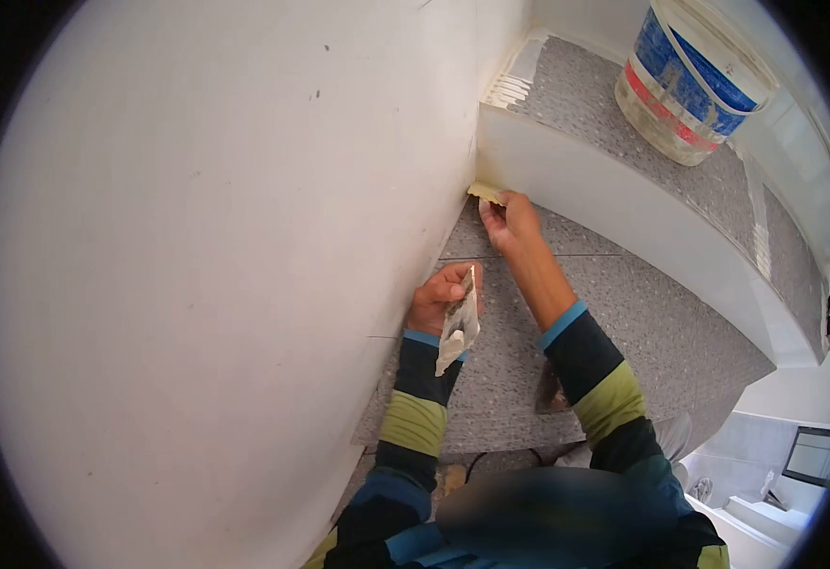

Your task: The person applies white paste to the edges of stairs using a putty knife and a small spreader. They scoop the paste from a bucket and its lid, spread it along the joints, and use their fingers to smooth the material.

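My right hand (514,226) reaches into the corner where the wall meets the step riser. Between its fingers is a small yellow spreader (484,192) with a wavy edge, touching the corner just above the tread. Lower and to the left, my left hand (441,292) is closed on a flat putty knife (459,327) tilted on edge. White paste is smeared over its blade, with a thicker lump near the lower end. The grip on it is partly hidden behind the blade. The speckled grey stair tread (623,313) lies beneath both hands.
A large white wall (216,266) fills the left side. On the upper step stands a bucket (685,85) with blue and red bands and a wire handle. White ridged paste (512,87) marks that step's left end. A curved white riser (623,204) runs to the right.
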Demonstrator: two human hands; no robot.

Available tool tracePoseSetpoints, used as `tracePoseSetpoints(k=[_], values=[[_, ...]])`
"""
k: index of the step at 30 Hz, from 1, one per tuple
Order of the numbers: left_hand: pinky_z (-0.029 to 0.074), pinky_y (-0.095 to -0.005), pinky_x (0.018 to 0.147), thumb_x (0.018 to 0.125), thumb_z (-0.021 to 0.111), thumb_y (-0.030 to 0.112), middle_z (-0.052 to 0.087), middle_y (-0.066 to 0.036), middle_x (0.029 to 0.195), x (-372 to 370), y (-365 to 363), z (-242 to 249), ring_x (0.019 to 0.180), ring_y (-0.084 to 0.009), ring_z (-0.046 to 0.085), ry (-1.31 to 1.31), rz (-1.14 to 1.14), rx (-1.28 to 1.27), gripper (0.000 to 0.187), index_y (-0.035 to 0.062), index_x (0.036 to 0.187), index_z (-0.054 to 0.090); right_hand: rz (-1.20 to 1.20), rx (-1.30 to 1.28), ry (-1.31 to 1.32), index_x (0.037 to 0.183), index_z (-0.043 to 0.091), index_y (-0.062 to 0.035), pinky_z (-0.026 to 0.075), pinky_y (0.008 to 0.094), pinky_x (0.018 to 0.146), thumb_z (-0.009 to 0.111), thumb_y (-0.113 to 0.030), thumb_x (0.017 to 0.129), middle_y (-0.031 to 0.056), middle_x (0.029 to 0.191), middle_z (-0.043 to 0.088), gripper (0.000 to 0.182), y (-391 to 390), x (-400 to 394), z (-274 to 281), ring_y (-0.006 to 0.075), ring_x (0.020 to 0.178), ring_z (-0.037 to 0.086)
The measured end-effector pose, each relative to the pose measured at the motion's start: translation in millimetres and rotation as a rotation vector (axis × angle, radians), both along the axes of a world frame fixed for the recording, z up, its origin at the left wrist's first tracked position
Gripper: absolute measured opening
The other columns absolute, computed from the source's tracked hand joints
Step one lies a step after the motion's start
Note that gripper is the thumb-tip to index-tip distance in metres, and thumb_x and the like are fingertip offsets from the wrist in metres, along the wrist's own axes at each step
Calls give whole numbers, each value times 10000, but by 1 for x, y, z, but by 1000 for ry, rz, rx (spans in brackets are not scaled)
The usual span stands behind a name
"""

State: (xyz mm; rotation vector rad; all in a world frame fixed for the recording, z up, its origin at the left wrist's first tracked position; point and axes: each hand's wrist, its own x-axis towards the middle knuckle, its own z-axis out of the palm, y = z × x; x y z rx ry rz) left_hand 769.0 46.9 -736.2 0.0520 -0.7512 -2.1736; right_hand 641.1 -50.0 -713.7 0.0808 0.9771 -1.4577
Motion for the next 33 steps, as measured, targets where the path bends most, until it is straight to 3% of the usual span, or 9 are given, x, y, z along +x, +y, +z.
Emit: tracePoseSetpoints(k=[4,11,18,21,25,27,29,31,33], values=[[320,-247,335,747,592,221,474,-81,471,1,-1,-3,344,-139,408,34,10,17,245,34,756,434,22,-6,51,1012,440,46,514,283,629,450,18,796,153,960,494,219,2,3,2,221,788,525],[291,-248,332,755,576,222,465,-69,459,1,-1,1,345,-128,390,34,13,-2,229,39,757,439,9,-102,-178,965,463,64,490,217,551,426,63,767,150,891,509,202,-15,-7,-7,201,709,521],[268,-251,323,744,581,240,455,-57,444,-3,-1,4,337,-121,388,3,42,-15,238,48,761,442,31,-151,-130,958,453,84,478,192,514,410,85,739,160,878,497,224,-11,-3,54,198,675,508],[288,-240,344,738,582,242,480,-52,479,-4,0,5,369,-114,414,-36,56,-5,236,53,757,441,20,-179,-130,965,441,103,475,190,512,410,86,735,163,895,491,232,-12,-3,86,196,669,502],[417,-244,433,765,557,184,587,-77,687,-12,7,11,495,-145,527,-102,180,200,258,-8,928,500,80,-234,-83,980,436,112,476,200,552,438,60,745,163,911,487,241,7,-9,126,197,687,503],[471,-250,485,784,540,160,614,-86,768,-13,3,12,561,-155,576,-125,237,251,291,-29,1002,508,168,-513,57,988,447,102,471,215,600,462,16,763,141,905,501,241,25,-21,137,179,693,500],[520,-276,618,812,494,138,624,-106,864,-12,-8,-6,673,-174,618,-146,172,215,282,-39,1031,512,345,-665,217,987,484,18,472,260,610,514,-45,778,112,894,534,220,49,-56,140,169,732,531],[523,-289,636,835,477,146,620,-104,878,-19,-11,-2,693,-171,618,-117,142,222,278,-36,1042,510,178,-537,619,958,526,15,464,269,614,538,-69,779,114,900,570,198,103,-68,157,157,762,553],[525,-302,653,859,460,155,617,-103,892,-33,-13,2,713,-169,618,-96,86,219,275,-33,1053,507,298,-559,1275,957,572,1,475,278,628,553,-80,775,100,942,584,200,132,-109,129,141,814,569]])
